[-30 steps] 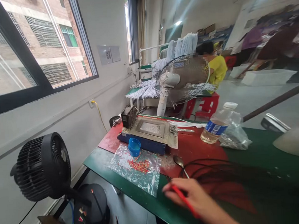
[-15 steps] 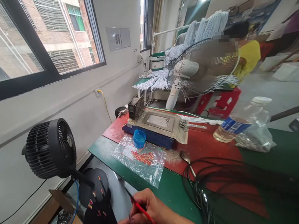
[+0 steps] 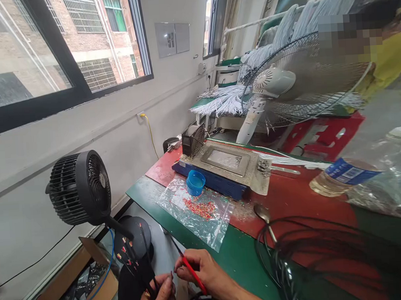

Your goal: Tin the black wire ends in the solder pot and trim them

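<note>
Low in the view, my left hand is closed around a black cable, and small reddish wire ends poke out at its fingertips. Just right of it, my right hand grips a slim red-handled tool with a thin dark tip pointing up and left; its exact kind is unclear. The right fingertips come close to the wire ends, and I cannot tell if they touch. Several black cables with stripped, coloured wire ends lie over my dark-clothed leg on the left.
A solder pot with a small fan sits on the table. Before it are a blue cup and a plastic bag with red scraps. A spoon, coiled black cable and bottle lie right; a black fan stands left.
The scene has shifted right in the view as the camera turned. My left hand shows more fully now, with wire ends at its fingertips near my right fingers. The red-handled tool stays in my right hand.
</note>
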Motion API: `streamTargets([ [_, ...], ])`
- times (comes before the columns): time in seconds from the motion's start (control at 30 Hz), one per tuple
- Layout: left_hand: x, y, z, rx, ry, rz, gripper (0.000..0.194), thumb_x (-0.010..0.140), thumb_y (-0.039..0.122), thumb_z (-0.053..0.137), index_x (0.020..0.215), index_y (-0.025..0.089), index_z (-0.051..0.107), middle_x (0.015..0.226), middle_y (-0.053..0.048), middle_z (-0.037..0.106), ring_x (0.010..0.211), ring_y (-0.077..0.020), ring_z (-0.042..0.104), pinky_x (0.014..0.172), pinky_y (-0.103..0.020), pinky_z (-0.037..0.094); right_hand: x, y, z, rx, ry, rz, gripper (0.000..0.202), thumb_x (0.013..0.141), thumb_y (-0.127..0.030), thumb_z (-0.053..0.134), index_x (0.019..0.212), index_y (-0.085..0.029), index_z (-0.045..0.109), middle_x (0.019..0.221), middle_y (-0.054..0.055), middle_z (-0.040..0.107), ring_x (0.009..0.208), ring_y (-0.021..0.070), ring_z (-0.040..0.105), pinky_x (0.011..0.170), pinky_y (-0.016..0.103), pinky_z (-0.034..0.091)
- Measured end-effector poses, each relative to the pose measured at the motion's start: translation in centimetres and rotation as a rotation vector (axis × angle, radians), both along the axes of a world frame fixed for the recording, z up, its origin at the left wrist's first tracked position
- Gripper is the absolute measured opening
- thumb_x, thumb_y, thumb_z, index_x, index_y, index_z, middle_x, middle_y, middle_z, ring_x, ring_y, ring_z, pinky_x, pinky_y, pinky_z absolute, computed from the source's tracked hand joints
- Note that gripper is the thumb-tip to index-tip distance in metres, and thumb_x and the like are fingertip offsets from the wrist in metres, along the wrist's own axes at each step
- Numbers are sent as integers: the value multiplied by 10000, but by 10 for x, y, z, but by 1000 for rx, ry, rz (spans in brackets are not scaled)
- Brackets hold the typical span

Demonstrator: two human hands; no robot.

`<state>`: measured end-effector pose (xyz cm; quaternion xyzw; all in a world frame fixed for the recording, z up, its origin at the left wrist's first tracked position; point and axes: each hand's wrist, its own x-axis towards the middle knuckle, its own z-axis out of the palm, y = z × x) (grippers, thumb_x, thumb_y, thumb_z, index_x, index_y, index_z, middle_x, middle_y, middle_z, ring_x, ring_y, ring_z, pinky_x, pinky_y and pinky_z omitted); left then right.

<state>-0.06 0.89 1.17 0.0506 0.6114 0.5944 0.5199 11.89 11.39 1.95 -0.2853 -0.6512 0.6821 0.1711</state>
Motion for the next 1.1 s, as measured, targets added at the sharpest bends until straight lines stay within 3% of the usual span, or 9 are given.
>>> streamTargets([
  [0.1,-4,1,5,-19,3,121,489,373,516,774,668,145,651,379,48,483,307,-20,318,345,-172,173,5,6,9,282,-139,122,246,715,-412,621,845,-205,642,724,-29,514,653,105,434,566,206,285],
  [0.23,-5,1,11,-19,61,185,470,379,504,774,670,154,660,387,45,489,318,-32,331,330,-179,211,6,2,11,427,-315,249,291,699,-475,619,693,-185,596,681,-32,515,611,100,414,532,216,237],
  [0.37,-4,0,8,-27,74,206,464,385,492,777,681,155,657,348,66,444,319,-33,321,342,-180,217,5,-3,3,514,-354,302,347,726,-497,575,605,-174,538,616,-40,482,555,85,371,515,220,211],
  [0.73,-6,-5,3,-118,258,128,495,413,523,746,674,112,659,333,66,430,341,-56,333,376,-212,235,4,-2,3,530,-439,311,293,710,-395,565,538,-160,529,515,-45,384,495,68,269,489,221,185],
  [0.97,-9,-5,-11,-102,200,92,484,453,492,742,716,97,651,334,76,411,335,-31,306,383,-183,189,2,-6,-15,631,-532,230,312,692,-316,532,457,-158,401,482,-41,292,520,95,130,483,262,141],
  [1.1,-11,-6,-15,-69,195,70,489,488,488,726,775,99,653,345,64,445,346,-42,348,397,-188,234,0,-3,-22,403,-365,157,403,691,-367,559,433,-153,335,476,-48,217,482,68,173,460,238,154],
])
